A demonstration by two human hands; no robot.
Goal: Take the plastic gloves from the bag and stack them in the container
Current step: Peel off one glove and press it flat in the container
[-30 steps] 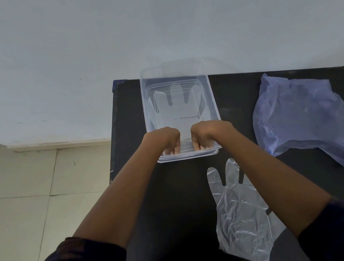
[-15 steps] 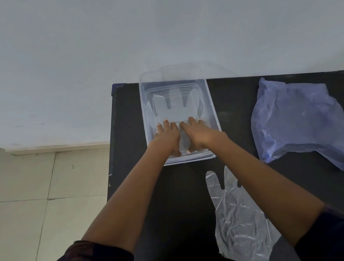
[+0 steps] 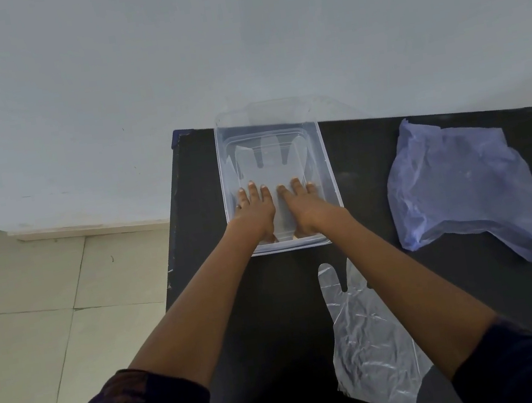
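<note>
A clear rectangular container (image 3: 327, 164) stands at the back left of the black table. A clear plastic glove (image 3: 270, 161) lies flat inside it, fingers pointing away from me. My left hand (image 3: 255, 208) and my right hand (image 3: 299, 203) rest palm down side by side on the glove's cuff end, fingers spread flat and holding nothing. A second clear plastic glove (image 3: 364, 335) lies on the table close to me, partly under my right forearm. The crumpled pale blue bag (image 3: 462, 185) sits at the right.
The black table (image 3: 373, 164) stands against a pale wall; its left edge drops to a tiled floor (image 3: 34, 322). A clear lid-like sheet (image 3: 279, 113) leans behind the container against the wall.
My hands went from curled fists at the container's near rim to flat, spread palms inside it, sliding forward over the glove. The view has shifted slightly.
</note>
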